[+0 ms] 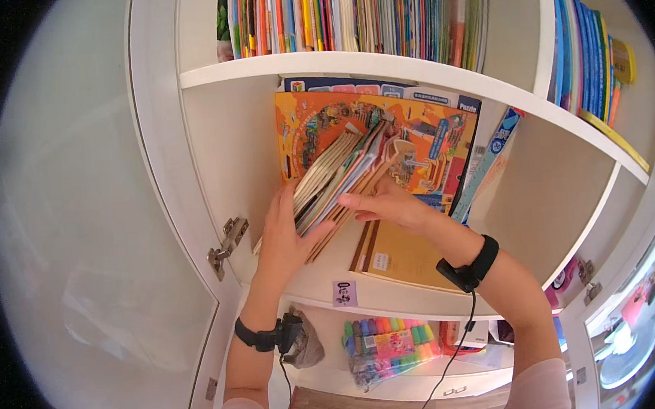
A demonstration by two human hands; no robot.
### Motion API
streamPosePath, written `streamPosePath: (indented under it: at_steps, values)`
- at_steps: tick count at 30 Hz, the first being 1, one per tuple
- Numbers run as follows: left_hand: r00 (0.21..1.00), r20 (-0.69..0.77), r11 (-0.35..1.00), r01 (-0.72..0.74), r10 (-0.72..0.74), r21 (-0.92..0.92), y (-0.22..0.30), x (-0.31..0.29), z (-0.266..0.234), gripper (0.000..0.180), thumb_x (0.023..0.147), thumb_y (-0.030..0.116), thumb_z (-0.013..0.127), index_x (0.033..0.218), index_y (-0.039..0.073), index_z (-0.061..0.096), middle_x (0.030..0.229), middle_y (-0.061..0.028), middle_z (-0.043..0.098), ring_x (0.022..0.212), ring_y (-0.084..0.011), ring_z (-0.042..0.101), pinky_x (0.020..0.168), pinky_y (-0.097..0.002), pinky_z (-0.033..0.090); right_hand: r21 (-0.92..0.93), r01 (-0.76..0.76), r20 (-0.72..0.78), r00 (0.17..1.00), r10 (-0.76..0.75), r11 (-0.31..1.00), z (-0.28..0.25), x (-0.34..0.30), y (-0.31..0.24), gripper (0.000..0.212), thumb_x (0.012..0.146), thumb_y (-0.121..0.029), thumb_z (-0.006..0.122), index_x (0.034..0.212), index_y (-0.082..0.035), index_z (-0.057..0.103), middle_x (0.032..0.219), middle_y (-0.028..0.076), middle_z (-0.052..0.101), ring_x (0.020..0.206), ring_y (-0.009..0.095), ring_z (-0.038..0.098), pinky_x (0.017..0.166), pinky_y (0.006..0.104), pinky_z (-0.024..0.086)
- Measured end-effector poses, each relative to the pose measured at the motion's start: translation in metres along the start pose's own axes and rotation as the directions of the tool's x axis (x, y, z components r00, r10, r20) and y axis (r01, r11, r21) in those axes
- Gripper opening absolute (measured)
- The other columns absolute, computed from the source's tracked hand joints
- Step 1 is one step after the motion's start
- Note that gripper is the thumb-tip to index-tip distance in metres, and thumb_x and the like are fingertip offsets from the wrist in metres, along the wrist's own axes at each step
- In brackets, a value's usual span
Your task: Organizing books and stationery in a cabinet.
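1. L hand [280,233] has the stack [344,170] btwn fingers & thumb: fingers along its L side, thumb across the lower front, grip about as wide as the stack.
2. R hand [391,203] is at the stack's R side, thumb pointing L & on its edge; can't tell if the other fingers close on it.
3. Stack = thin bks/notebooks, mostly cream & brown edges w/ some green, blue & pink btwn. It's in the mid compartment, tilted, upper end to the R; can't tell if its lower end touches the shelf [314,284].
4. Orange board [443,134] w/ busy pics stands upright behind the stack, partly hidden by it; a dark blue board [468,104] shows behind that, top & R.
5. Blue strip [497,140] leans at the R of the boards.
6. Ochre bk [413,255], small white label on it, lies flat below R forearm. Purple card [344,293] is near, at the shelf's front edge.
7. Above: tight row of bks [361,19], upright.
8. Below: clear pack of coloured markers [392,343], w/ grey bag [306,344] to its L.
9. Black band on each wrist, w/ a cable hanging down.
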State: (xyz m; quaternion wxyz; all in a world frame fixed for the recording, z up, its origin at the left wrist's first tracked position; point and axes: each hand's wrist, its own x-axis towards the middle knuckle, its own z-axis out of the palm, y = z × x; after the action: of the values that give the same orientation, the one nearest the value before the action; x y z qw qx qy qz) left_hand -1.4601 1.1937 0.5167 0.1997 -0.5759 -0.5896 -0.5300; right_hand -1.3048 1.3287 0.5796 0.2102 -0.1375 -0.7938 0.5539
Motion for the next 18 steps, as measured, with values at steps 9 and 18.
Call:
streamPosePath:
  at_steps: [9,18]
  values:
    - [0.894,-0.240,0.920,0.392,-0.378,0.012,-0.032,0.020,-0.012,0.052,0.094,0.023,0.046,0.133,-0.007,0.030,0.118,-0.0328,0.050,0.106,-0.0468,0.051,0.089,-0.0480,0.042,-0.668,0.003,-0.218,0.955,-0.200,0.744,0.061,0.081,-0.023,0.109,0.063,-0.067,0.070,0.121,0.020,0.038,0.116,0.030,0.054,0.109,0.033,0.056,0.089,0.0350,0.047]
    - [0.903,-0.338,0.951,0.303,-0.266,0.060,-0.028,0.017,-0.023,0.052,0.092,0.023,0.051,0.129,-0.009,0.036,0.118,-0.0308,0.049,0.109,-0.0449,0.049,0.092,-0.0466,0.040,-0.658,0.011,-0.207,0.958,-0.196,0.753,0.072,0.103,-0.011,0.122,0.063,-0.078,0.057,0.124,0.024,0.033,0.124,0.038,0.044,0.118,0.042,0.048,0.096,0.0379,0.042]
